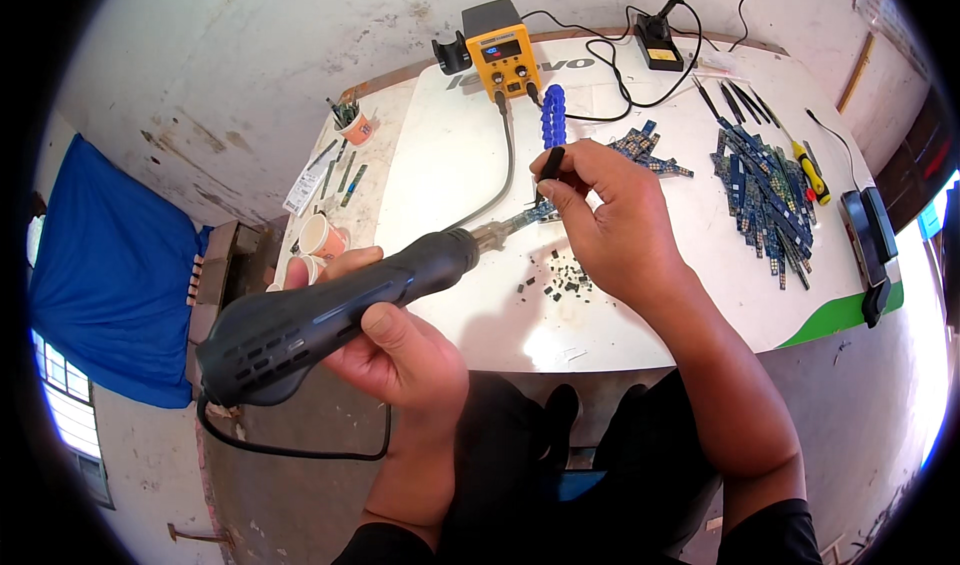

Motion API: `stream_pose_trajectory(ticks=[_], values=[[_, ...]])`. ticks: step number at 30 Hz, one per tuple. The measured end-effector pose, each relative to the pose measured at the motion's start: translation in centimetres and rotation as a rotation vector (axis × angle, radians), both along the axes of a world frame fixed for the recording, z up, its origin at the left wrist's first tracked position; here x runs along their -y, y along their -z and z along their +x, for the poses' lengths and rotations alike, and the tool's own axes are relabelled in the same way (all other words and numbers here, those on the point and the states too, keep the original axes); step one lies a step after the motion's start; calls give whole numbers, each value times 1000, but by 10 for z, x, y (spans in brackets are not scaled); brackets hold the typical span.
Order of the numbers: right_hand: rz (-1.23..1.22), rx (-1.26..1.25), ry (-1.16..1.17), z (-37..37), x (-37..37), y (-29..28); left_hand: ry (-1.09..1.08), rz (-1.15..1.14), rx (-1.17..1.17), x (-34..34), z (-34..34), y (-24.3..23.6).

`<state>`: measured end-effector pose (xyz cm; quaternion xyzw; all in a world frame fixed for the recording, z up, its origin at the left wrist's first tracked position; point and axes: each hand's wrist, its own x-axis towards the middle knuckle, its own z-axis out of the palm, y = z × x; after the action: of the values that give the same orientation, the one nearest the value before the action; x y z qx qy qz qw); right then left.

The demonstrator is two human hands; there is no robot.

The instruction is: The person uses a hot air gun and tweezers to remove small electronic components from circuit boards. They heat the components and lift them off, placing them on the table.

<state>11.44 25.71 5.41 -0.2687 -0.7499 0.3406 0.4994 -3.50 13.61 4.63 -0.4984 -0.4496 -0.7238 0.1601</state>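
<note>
My left hand (410, 350) is wrapped round a black hot air gun (345, 310), its metal nozzle pointing right and away from me. Just past the nozzle lies a small blue circuit board (538, 212), partly hidden by my right hand (625, 220). That hand pinches black tweezers (551, 163), whose tips reach down toward the board; I cannot make out whether they touch it. Behind the board rises a blue segmented flexible arm (553, 117). Small black chips (565, 283) lie scattered on the white table in front of the board.
A yellow soldering station (500, 53) stands at the back, with a soldering iron stand (658, 45) to its right. Circuit board strips (765, 190) are heaped at right beside a yellow screwdriver (812, 173). Paper cups (322, 235) line the left side. A black cable (300, 453) hangs below the gun.
</note>
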Motion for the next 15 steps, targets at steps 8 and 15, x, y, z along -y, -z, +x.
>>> stream_pose_trajectory(ticks=[8,15], values=[[24,-25,16,0,0,1,-5,-5,-59,-5,1,-2],[42,-29,25,1,-1,1,-11,32,-22,-11,5,-3]])
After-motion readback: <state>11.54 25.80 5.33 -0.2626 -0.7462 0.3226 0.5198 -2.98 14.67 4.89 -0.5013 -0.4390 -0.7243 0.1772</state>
